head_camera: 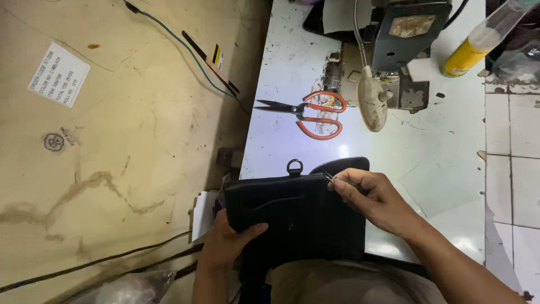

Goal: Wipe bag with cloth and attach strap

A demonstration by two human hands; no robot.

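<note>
While the right hand [374, 200] pinches a small metal zipper pull [331, 178] at the top right edge of the black pouch [298, 217], the left hand [228, 245] grips the pouch's lower left corner, thumb over its face. The pouch looks sewn and assembled — it sits at lower centre over the near edge of the white surface [444, 163], by my judgement only being checked or finished at the zipper. Its long axis runs left to right across the frame, the ring tab [295, 166] pointing up toward the orange-handled scissors [306, 112] — and the sewing machine [402, 39] beyond.

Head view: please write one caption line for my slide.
Left hand holds black bag; right hand pinches its zipper pull near scissors.
</note>
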